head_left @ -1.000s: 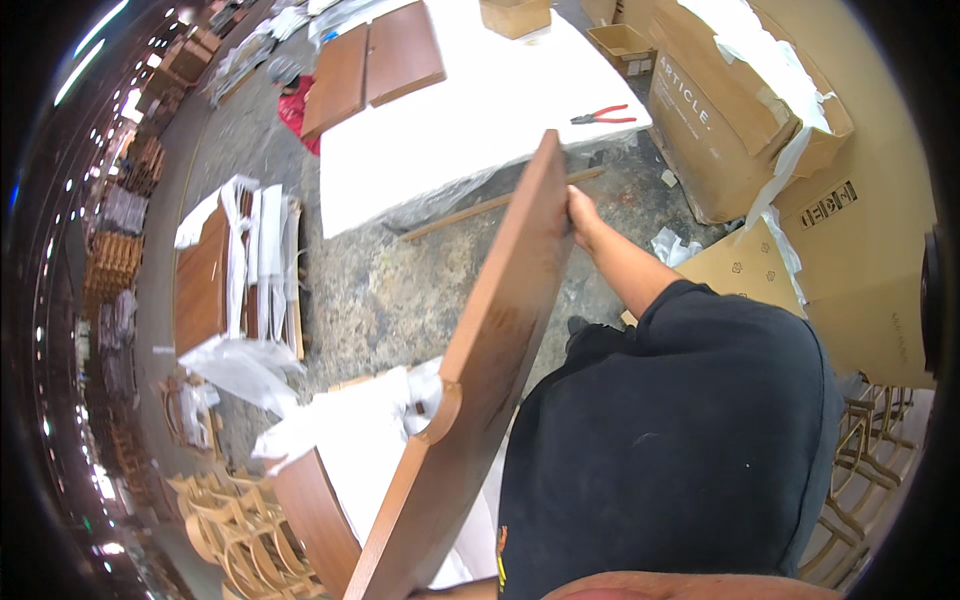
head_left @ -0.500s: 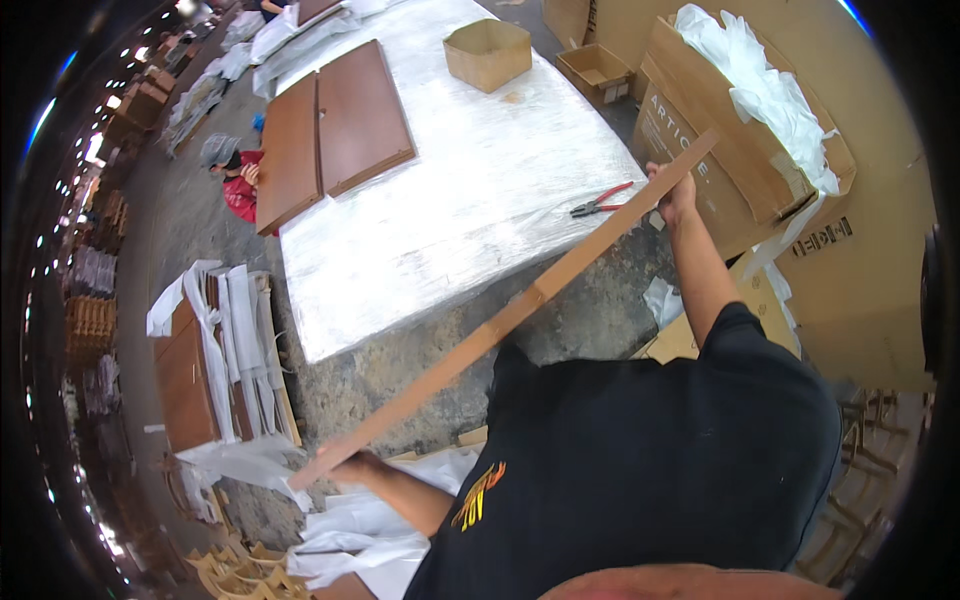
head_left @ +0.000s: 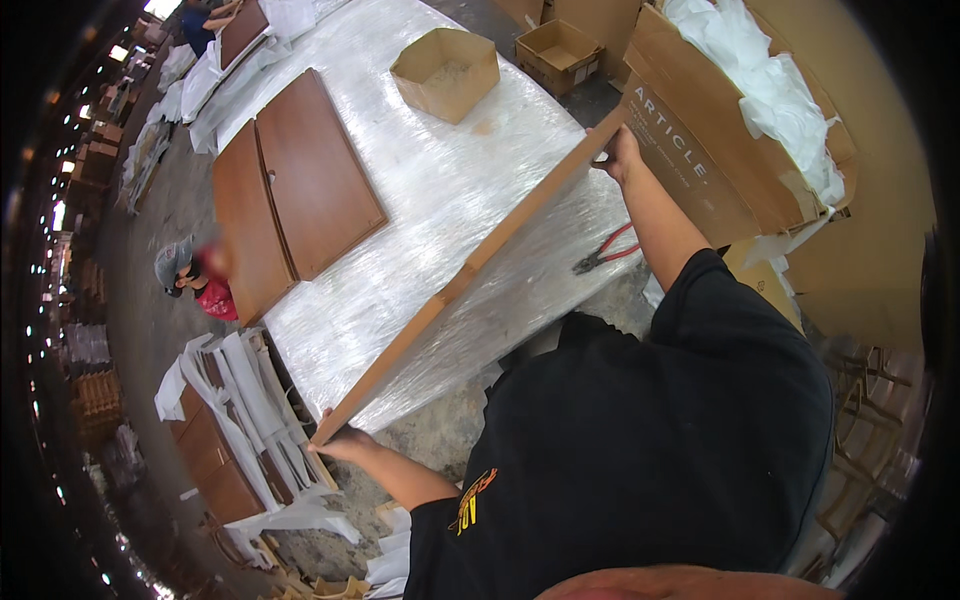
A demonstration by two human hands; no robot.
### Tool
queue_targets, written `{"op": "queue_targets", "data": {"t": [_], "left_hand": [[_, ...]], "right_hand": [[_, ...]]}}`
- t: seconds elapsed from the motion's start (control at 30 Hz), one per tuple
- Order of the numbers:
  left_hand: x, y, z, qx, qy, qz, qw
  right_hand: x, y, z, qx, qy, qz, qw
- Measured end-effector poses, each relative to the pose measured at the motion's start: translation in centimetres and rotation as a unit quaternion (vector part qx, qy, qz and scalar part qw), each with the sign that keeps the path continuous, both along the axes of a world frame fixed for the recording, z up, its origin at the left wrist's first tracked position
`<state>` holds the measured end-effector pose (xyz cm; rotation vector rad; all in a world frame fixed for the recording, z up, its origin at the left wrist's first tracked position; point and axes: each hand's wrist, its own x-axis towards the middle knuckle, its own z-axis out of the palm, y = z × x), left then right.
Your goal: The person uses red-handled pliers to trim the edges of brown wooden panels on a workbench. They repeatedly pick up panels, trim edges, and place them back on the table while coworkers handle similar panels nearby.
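Note:
A long, narrow brown board is held slantwise across my front, over the near part of the plastic-wrapped table. It shows a small break in its line near the middle. My left hand grips its lower left end. Around its upper right end my right hand is closed, close to a big cardboard carton. Pliers with red handles lie on the table near my right forearm. Farther left, two reddish-brown wooden panels lie side by side on the wrapping.
A six-sided cardboard ring stands on the table's far part. Behind it is a small open box. White foam sheets spill from the carton at right. Wrapped panels are stacked at left. A person in a cap is beside the table.
Both hands have carried the board forward and up in the view, from over the floor gap to over the table. My view has shifted and the table appears nearer.

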<state>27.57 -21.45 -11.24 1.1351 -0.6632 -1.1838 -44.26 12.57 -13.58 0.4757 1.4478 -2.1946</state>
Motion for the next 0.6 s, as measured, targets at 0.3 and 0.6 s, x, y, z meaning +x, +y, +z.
{"op": "queue_targets", "data": {"t": [0.3,0.6], "left_hand": [[-23.8,10.6,14.4,-0.301,-0.573,-0.343,0.681],[-29.4,9.4,14.0,-0.248,-0.712,-0.401,0.52]], "right_hand": [[0.3,-1.1,0.3,0.054,0.047,0.049,0.996],[9.7,9.9,-4.9,0.522,0.256,0.564,0.586]]}}
